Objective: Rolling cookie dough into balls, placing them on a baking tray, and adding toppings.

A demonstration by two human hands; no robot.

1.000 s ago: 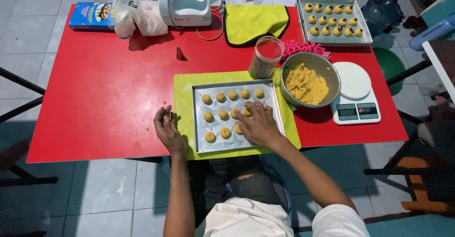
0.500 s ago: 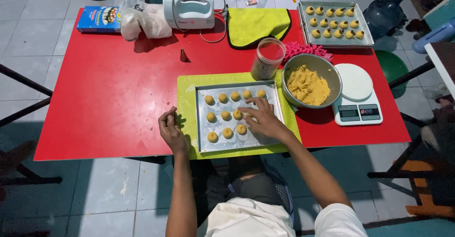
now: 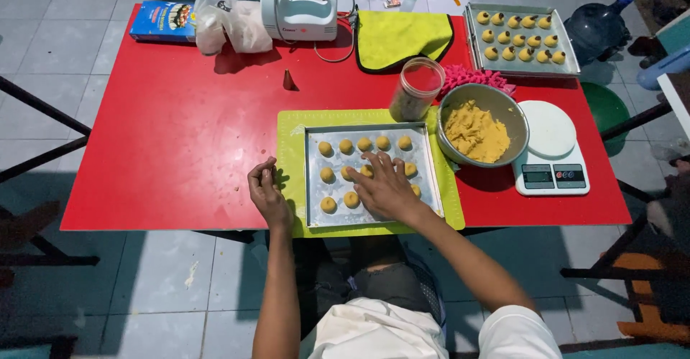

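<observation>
Fingers of the right hand (image 3: 384, 186) have spread flat over dough balls (image 3: 346, 146) on the tray (image 3: 425, 165), while the left hand (image 3: 267, 194) stays loosely curled beside it on the desk (image 3: 180, 129).

A single head-worn camera looks steeply down from high above the hands (image 3: 327, 190), taking in the whole red desk (image 3: 180, 136) ahead and floor tiles around.
</observation>
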